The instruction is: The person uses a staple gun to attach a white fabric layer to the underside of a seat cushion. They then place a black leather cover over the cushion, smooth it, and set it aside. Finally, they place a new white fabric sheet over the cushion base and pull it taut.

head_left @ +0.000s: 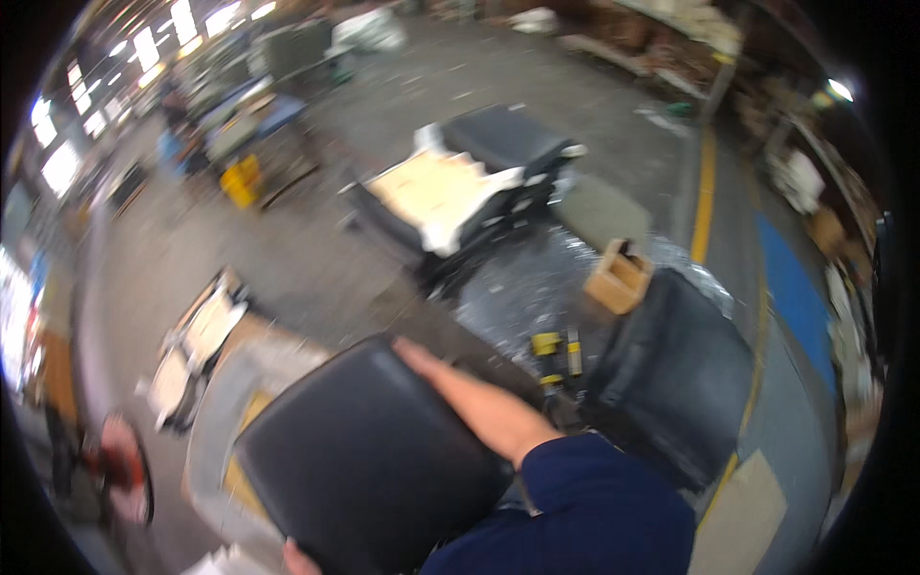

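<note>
A square, padded black seat cushion [369,450] lies between the hands, left of the plastic-covered desk's [503,297] near edge, overlapping a grey, curved padded piece [213,465]. The right hand [412,355] touches its far corner; the left hand [299,558] shows only partly at its near-left edge; I cannot tell how tightly either grips. The cushion's upper face looks fully covered; its underside is hidden, so what remains there cannot be judged. No lettering is legible.
</note>
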Available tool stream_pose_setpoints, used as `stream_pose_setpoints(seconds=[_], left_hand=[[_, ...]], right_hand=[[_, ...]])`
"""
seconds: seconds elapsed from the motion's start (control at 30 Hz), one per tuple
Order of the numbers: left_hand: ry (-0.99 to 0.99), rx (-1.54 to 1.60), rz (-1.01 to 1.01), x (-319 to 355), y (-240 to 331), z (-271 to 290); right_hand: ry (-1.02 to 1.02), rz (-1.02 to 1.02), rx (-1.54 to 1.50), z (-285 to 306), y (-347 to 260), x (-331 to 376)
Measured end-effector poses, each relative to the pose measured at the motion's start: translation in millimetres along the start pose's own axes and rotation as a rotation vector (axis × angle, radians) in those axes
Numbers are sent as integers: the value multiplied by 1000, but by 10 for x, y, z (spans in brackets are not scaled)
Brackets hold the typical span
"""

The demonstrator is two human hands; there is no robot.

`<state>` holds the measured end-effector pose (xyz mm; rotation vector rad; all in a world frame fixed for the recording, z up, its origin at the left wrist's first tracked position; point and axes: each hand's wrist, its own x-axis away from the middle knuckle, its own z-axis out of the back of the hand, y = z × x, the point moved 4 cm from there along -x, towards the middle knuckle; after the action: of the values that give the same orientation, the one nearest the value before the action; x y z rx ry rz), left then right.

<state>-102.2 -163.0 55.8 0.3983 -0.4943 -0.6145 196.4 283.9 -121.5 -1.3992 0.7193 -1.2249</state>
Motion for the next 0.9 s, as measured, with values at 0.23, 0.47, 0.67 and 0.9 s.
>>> stream_pose_setpoints(seconds=[0.23, 0.47, 0.67, 0.9], left_hand=[[-53, 319, 32, -1062, -82, -547], [-31, 425, 22, -1367, 594, -534], [179, 400, -71, -1809, 201, -490], [18, 363, -253, -1197, 1868, 60]], right_hand=[[123, -200, -156, 1287, 261, 1178], [-16, -122, -182, 1205, 213, 2032], [-136, -155, 90, 1117, -308, 2014], [-90, -158, -384, 1407, -565, 2448]])
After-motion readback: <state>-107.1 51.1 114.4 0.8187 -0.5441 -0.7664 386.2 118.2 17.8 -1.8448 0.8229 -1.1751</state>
